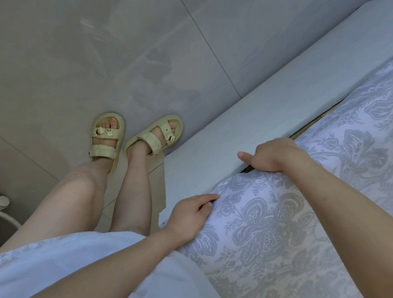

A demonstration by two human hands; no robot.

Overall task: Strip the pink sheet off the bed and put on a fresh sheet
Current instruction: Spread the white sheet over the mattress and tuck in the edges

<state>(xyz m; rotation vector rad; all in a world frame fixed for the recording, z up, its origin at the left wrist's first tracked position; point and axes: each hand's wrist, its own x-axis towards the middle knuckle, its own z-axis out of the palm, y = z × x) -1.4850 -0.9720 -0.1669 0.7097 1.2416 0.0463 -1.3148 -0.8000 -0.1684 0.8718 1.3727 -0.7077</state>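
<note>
Along bed frame (218,137), left grip (190,217) pinching sheet (268,227) hem, right grip (269,155) curling over its edge (soft, light, likely bunching; hem looking best hold).

**Both hands on the sheet's edge**

The patterned sheet (306,234) covers the bed from one to five o'clock. At three o'clock the right hand (271,156) curls over its edge beside the grey bed frame (219,132). At six o'clock the left hand (190,216) grips the fabric. Sandals (107,137) stand on the tiled floor (81,23) at nine o'clock.
</note>
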